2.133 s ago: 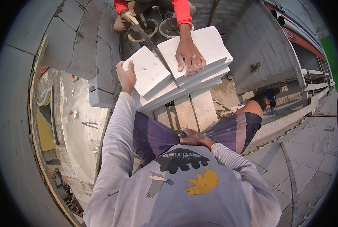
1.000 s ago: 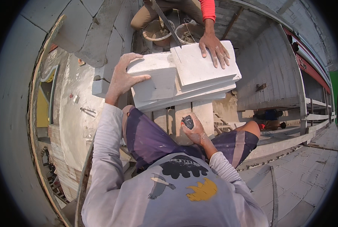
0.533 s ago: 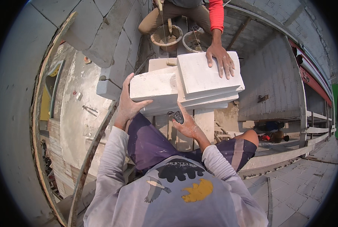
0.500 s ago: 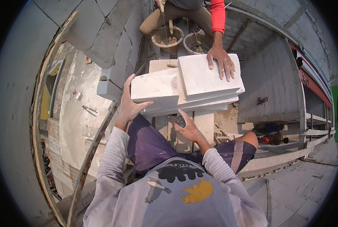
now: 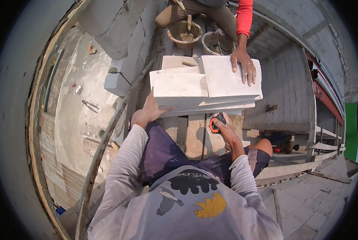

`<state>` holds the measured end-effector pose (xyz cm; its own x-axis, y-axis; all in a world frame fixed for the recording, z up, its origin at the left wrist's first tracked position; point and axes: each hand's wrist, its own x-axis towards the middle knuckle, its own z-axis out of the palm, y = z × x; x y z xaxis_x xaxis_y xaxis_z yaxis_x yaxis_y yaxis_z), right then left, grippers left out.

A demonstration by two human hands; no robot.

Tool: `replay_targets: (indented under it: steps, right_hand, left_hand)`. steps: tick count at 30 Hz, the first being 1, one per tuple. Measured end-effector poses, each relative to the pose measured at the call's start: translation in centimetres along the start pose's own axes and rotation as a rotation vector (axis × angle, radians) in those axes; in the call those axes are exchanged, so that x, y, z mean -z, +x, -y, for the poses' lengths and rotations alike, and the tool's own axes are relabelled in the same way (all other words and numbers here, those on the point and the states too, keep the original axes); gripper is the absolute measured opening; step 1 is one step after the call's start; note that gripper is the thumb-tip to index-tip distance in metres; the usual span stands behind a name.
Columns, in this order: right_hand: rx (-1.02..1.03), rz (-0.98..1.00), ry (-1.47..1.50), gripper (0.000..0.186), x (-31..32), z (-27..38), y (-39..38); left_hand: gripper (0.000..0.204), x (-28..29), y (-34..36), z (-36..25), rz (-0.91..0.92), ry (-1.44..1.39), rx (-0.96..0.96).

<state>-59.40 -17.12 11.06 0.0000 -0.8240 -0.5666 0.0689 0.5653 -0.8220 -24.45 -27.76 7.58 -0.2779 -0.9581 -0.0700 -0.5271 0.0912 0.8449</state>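
A stack of white lightweight blocks (image 5: 195, 90) lies across wooden planks in front of me. The top layer is cut into a left piece (image 5: 179, 85) and a right piece (image 5: 227, 78). My left hand (image 5: 148, 113) presses against the near left side of the stack, fingers spread. My right hand (image 5: 224, 127) is shut on a small black and orange tape measure (image 5: 216, 123) just below the stack's near edge. Another person in a red sleeve rests a hand (image 5: 243, 66) on the right piece from the far side.
Two mortar buckets (image 5: 185, 35) (image 5: 216, 42) stand beyond the stack, by the other person's knees. A grey block wall (image 5: 123, 44) rises at the left, with a curved steel pipe (image 5: 103, 148) beside my left arm. Far below lie a concrete floor (image 5: 77, 108) and paving (image 5: 315, 200).
My view tipped further down over the stack. My right hand rose from my lap with the tape measure to the stack's near edge. The other person's saw left the blocks.
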Motion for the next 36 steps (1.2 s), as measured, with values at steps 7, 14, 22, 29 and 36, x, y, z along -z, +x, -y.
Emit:
replay_targets:
  steps: [7,14,22,29,36]
  right_hand:
    - [-0.041,-0.016,-0.368,0.018,-2.8,-7.1,0.9]
    - [-0.156,0.087,-0.441,0.025,-3.0,-14.5,2.1]
    - [-0.145,0.051,-0.655,0.031,-0.2,-22.7,7.5]
    - [-0.244,0.181,-0.589,0.027,-1.7,-20.7,8.7]
    - [-0.198,0.177,-0.617,0.033,-2.1,-20.1,8.8]
  left_hand:
    - [0.108,-1.4,-3.2,-3.7,-0.279,-0.252,0.034]
    - [0.101,0.9,-8.0,-7.5,-0.348,-0.422,0.237]
    - [0.088,-1.0,-10.0,-4.3,-0.458,-0.758,0.422]
    - [0.081,-5.5,-11.8,-3.1,-0.777,-1.295,0.488]
    - [0.072,-10.3,-11.1,-6.3,-0.803,-1.64,0.428]
